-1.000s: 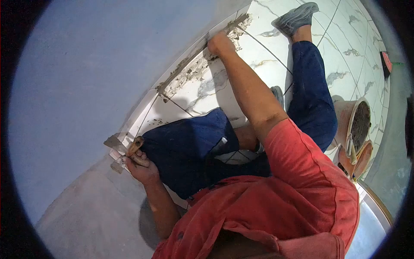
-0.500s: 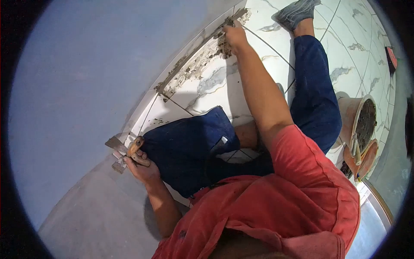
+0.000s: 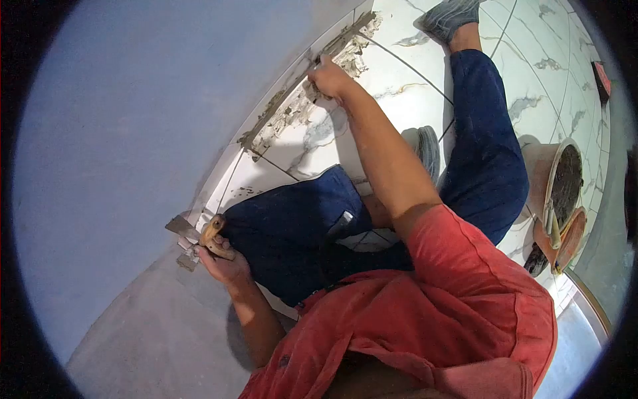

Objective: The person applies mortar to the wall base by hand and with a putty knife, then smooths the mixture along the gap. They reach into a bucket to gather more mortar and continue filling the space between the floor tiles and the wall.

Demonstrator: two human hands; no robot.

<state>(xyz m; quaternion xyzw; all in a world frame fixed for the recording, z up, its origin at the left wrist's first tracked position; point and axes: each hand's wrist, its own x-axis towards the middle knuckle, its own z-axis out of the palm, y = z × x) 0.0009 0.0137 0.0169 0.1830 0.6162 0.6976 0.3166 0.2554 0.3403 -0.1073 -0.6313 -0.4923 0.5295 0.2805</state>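
Two hands, head view: both bare and at work low down by the foot of the smooth blue-grey painted wall (image 3: 146, 113).
Right hand (image 3: 329, 78): fingers bent and drawn together at the mortar; whether they pinch a tool or a lump is hidden.
Left hand (image 3: 229, 263): closed around a tan wooden-handled tool (image 3: 212, 229) with a flat metal blade; a second grey, flat piece shows beside it, and I cannot tell whether it is part of the same tool.
Wet-looking grey mortar (image 3: 269, 113): a long, uneven band between the wall foot and the white, grey-veined floor tiles (image 3: 399, 73), running past both sides of the right hand.
Done: by my judgement, mortar is down along this whole stretch; nearer the left hand, a smooth white strip (image 3: 222, 174) borders the wall.
Left over: ragged smears and crumbs lie on the tile edge beside the band, so the surface looks rough and only partway finished.
Supply: a pale round bucket (image 3: 537, 176), tilted, shows dark grey contents; an orange curved container (image 3: 578, 239) sits beside it.
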